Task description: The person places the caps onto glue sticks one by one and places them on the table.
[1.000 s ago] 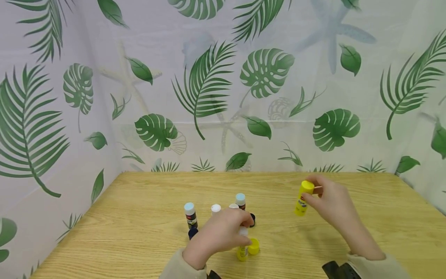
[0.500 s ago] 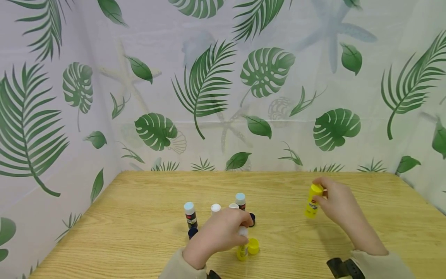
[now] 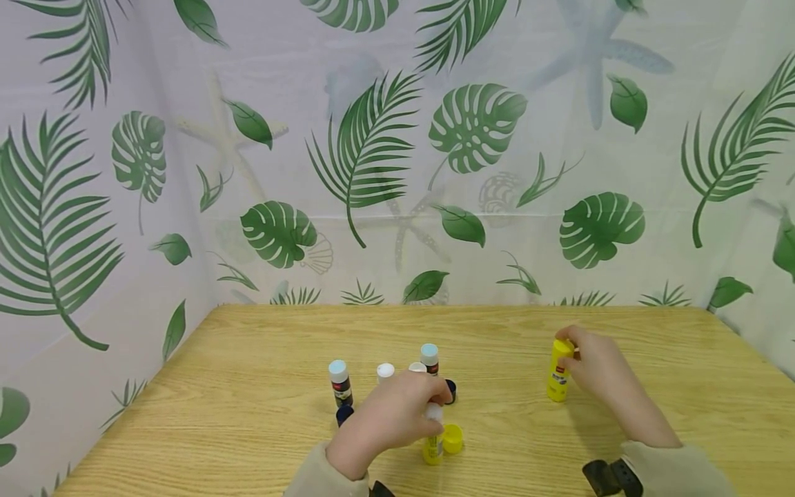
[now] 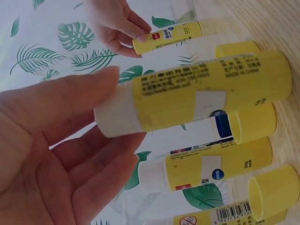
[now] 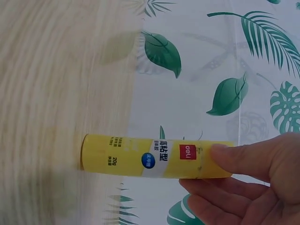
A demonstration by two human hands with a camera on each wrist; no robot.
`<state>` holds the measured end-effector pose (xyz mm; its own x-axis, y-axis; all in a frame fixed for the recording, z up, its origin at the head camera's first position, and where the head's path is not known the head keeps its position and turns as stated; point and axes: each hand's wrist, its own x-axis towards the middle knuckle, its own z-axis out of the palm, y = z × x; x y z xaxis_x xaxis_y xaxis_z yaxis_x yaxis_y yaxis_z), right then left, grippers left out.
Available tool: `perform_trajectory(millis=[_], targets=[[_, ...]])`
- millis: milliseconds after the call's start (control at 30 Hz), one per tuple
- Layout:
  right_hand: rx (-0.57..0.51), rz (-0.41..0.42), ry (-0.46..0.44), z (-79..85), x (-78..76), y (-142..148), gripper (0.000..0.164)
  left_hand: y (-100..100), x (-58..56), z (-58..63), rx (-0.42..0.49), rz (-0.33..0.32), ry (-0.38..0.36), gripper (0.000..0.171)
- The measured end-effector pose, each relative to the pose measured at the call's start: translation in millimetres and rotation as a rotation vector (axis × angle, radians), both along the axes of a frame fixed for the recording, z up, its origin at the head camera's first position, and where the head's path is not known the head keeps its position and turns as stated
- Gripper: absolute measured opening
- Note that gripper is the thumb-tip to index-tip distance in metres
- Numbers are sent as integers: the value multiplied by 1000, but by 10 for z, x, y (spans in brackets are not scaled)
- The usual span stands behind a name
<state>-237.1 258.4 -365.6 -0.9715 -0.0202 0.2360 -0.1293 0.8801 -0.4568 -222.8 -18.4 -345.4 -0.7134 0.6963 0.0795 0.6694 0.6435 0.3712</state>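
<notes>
My left hand (image 3: pixel 391 417) pinches the white top of an uncapped yellow glue stick (image 3: pixel 433 450), upright near the table's front. In the left wrist view the thumb lies along the white end of this glue stick (image 4: pixel 187 93). Beside it is a loose yellow cap (image 3: pixel 453 439). Over at the right, my right hand (image 3: pixel 599 359) grips the upper part of a yellow glue stick (image 3: pixel 557 379), its yellow top on. That glue stick (image 5: pixel 136 157) stands upright in the right wrist view, its base right at the tabletop.
Around the left hand stand dark glue sticks with pale tops, one at the left (image 3: pixel 341 392) and one behind (image 3: pixel 429 355). Dark caps (image 3: pixel 344 414) lie near them. More uncapped yellow glue sticks (image 4: pixel 187 168) show in the left wrist view. Leaf-print cloth (image 3: pixel 373 262) borders the wooden table.
My right hand has carried its yellow glue stick rightward, then lowered it towards the table, and it is straighter now. The left hand has stayed in place on its glue stick.
</notes>
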Motion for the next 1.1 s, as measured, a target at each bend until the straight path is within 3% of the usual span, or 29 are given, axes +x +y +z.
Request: perform_trajectory(millis=[300, 1100], targets=[[-3, 11, 9, -26, -10, 1, 34, -18, 2, 3, 9, -7, -12, 25], [-11, -58, 25, -73, -11, -17, 38, -56, -16, 2, 20, -16, -24, 24]])
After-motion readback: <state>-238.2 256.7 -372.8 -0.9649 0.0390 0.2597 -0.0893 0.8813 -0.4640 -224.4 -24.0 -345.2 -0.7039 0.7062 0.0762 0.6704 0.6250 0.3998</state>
